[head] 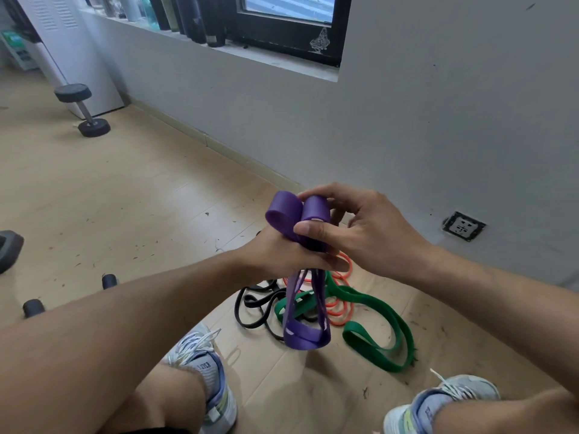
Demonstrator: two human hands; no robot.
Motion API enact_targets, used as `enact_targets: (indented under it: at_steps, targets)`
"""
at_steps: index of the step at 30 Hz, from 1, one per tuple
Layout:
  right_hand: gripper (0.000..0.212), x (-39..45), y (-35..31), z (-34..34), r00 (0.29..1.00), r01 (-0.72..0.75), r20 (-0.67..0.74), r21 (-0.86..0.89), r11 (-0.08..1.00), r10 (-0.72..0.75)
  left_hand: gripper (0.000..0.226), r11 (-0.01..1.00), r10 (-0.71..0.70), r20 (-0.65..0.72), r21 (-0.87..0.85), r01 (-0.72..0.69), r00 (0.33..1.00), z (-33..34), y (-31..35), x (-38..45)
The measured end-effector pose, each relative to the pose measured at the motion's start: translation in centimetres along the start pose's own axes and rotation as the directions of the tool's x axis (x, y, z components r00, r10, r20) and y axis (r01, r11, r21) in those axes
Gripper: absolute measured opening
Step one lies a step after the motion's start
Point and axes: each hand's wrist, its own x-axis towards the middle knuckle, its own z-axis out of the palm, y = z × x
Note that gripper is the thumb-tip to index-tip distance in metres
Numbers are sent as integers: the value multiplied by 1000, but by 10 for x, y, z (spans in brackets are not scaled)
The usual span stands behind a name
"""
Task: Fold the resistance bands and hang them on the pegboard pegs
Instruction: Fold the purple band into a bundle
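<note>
Early in the job — the purple band (305, 335) is gathered into hanging loops, the left hand (282, 252) closed round the bunch, the right hand (360, 227) pinching the top folds; the green band (372, 336), orange band (340, 308) and black band (253, 308) lie unfolded on the floor (141, 198); no pegboard is in view, so nothing looks hung yet

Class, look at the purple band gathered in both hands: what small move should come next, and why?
Probably tuck the two top loops together with the right hand. The purple band is clamped by the left hand, but its loops splay apart and no pegboard is in view yet.
</note>
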Motion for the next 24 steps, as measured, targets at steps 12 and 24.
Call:
enact_targets:
  at_steps: [12, 24]
  targets:
    - [22, 3, -4, -3, 997, -74, 20, 55, 996, 73, 25, 997, 0, 53, 73, -4, 999, 12, 7, 0]
    - [20, 5, -2, -7, 993, -120, 23, 162, 979, 118, 31, 992, -19, 15, 127, 17, 1000, 14, -1, 5]
